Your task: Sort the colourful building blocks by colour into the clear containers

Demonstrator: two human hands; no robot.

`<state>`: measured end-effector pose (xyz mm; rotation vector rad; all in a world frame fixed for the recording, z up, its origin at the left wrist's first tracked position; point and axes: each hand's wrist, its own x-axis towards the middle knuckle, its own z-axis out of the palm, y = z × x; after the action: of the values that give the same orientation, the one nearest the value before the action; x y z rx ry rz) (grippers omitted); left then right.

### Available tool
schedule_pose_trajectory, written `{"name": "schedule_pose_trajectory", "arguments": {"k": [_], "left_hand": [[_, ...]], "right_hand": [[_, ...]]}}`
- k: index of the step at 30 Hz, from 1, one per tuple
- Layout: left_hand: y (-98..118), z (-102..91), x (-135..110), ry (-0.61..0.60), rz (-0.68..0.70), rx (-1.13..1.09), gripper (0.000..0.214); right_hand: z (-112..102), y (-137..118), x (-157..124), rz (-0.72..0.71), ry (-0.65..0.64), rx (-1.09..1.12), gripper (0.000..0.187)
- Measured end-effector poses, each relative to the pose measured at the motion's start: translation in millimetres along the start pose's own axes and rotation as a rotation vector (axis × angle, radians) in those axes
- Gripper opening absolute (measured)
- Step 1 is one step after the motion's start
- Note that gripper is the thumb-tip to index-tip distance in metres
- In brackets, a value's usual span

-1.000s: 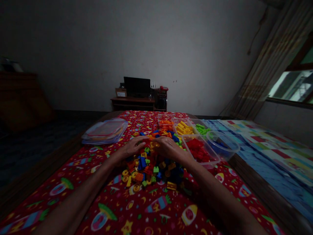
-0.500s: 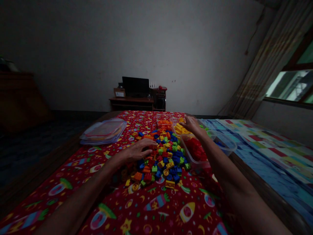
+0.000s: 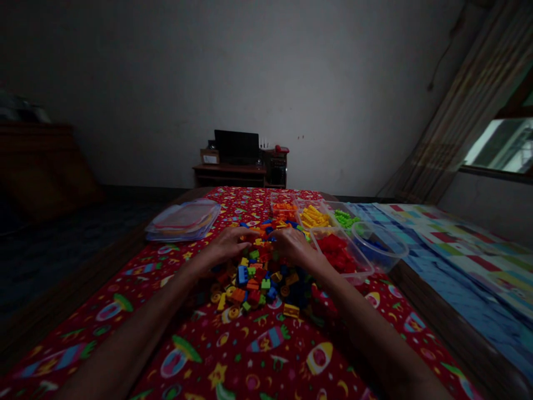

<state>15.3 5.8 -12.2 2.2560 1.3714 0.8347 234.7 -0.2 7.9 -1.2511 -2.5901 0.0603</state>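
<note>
Toy blocks (image 3: 265, 284) of mixed colours lie in a loose heap under and between the two hands, spilling toward the wearer. Nearest of all, below the right hand, a yellow block (image 3: 291, 310) sits at the heap's near edge on the red patterned cloth (image 3: 353, 364).

The left hand (image 3: 228, 243) bends over the heap's left part, while the right hand (image 3: 291, 244) curls down over its right part. They are apart, with blocks showing in the gap; whether either pinches a piece I cannot tell, since the light is dim and the right fingertips are hidden. The work looks like picking through the heap. Taking one piece at a time in a light pinch, other fingers lifted, should keep its neighbours from sliding, and raising it straight up seems wiser than dragging.

Just right of the right hand stands a clear box (image 3: 366, 272) of red blocks (image 3: 334, 254), with a round tub (image 3: 403, 253) farther right; that arm would do well to clear their rims. Past the right hand are yellow blocks (image 3: 314, 216), green blocks (image 3: 345, 218) and orange blocks (image 3: 285, 209). Left of the left hand, slightly beyond it, rests a stack of lids (image 3: 183, 219). Farthest, straight ahead of both hands, stands a dark monitor (image 3: 236, 146).
</note>
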Motion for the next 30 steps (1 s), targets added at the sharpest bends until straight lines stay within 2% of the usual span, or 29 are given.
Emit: {"name": "schedule_pose_trajectory", "arguments": {"k": [4,8,12,16,20,25,28,30], "left_hand": [[-1.2,-3.9,0.5,0.017,-0.018,-0.098,0.049],[-3.1,-9.4,-1.3,0.021,-0.014,-0.08,0.051],[-7.5,-13.7,-3.6,0.026,-0.009,-0.195,0.05],[-8.2,-12.4,-4.9,0.009,-0.066,-0.419,0.067],[0.0,-9.9,-6.0,-0.003,-0.132,-0.457,0.078],[10.6,-4.7,-4.6,-0.016,-0.161,-0.459,0.077],[18.0,3.0,-3.2,0.01,-0.164,-0.445,0.073],[25.8,9.5,-3.3,0.015,-0.154,-0.423,0.071]], "right_hand": [[22.9,-0.2,7.6,-0.179,-0.012,-0.003,0.024],[30.8,0.3,12.1,-0.288,-0.022,-0.007,0.016],[28.1,-4.9,10.5,-0.257,-0.006,-0.036,0.015],[25.0,-8.0,5.3,-0.198,0.032,-0.008,0.013],[20.9,-2.6,1.8,-0.153,0.112,0.126,0.015],[10.0,4.6,-0.7,-0.138,0.206,0.259,0.032],[2.6,0.5,-5.6,-0.178,0.148,0.31,0.047],[-1.5,-4.7,-9.9,-0.223,0.084,0.3,0.049]]}}
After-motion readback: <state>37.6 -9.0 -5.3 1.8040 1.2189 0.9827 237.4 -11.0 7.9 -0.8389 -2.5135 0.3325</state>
